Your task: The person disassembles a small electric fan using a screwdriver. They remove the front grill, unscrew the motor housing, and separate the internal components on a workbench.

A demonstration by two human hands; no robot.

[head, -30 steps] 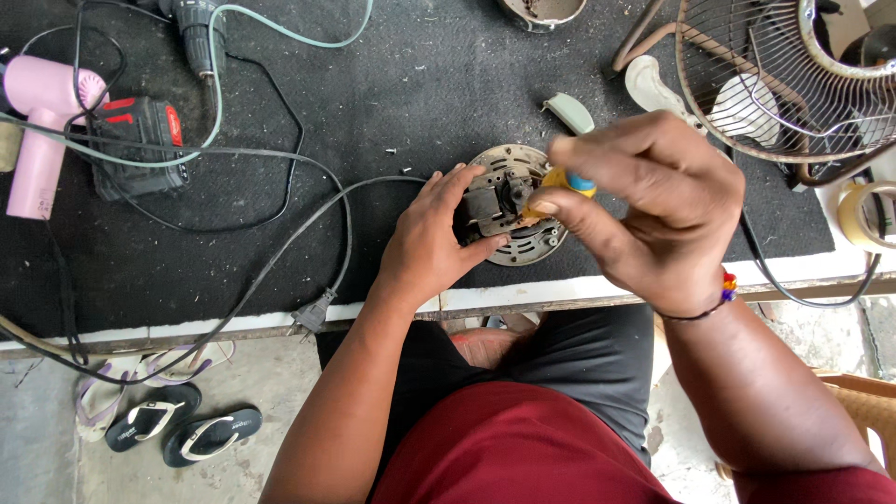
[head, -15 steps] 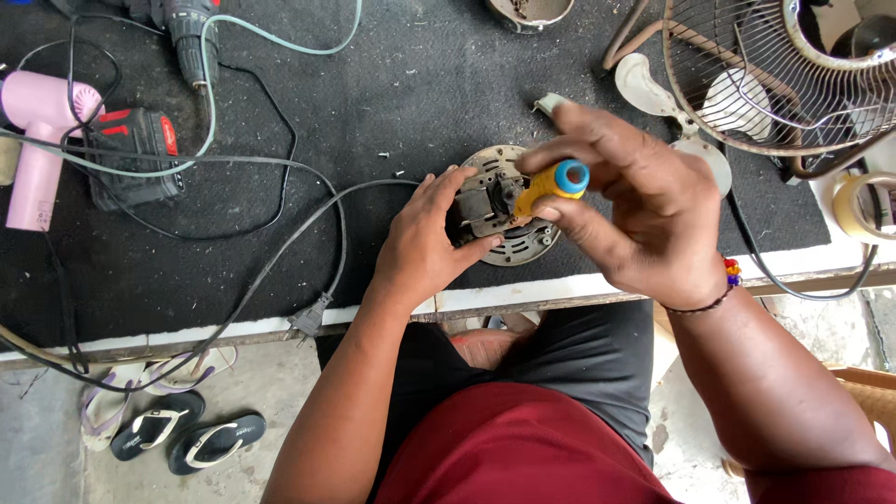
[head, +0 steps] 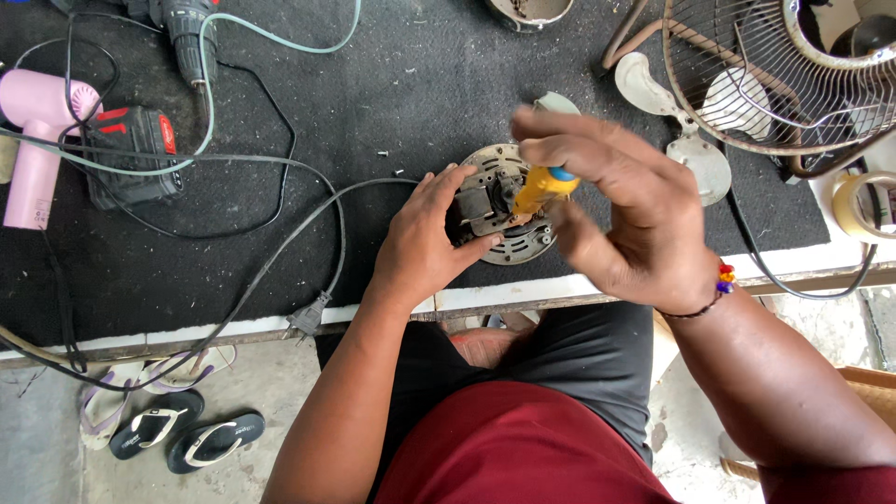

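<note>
The fan motor (head: 499, 203), a round metal plate with a dark core, lies on the black mat (head: 392, 84) near the front edge of the workbench (head: 233, 329), directly ahead of the person. The left hand (head: 425, 238) rests against the motor's left side, fingers spread and pressed on its rim, steadying it rather than closing around it. The right hand (head: 621, 210) is above and to the right of the motor, fingers closed on the yellow handle of a screwdriver (head: 544, 189). The handle's long axis slants from the upper right down to the lower left, toward the motor's core; the tip is hidden, so contact cannot be confirmed. The left hand is the nearer to the motor. A wire fan guard (head: 765, 75) stands well apart at the right.
</note>
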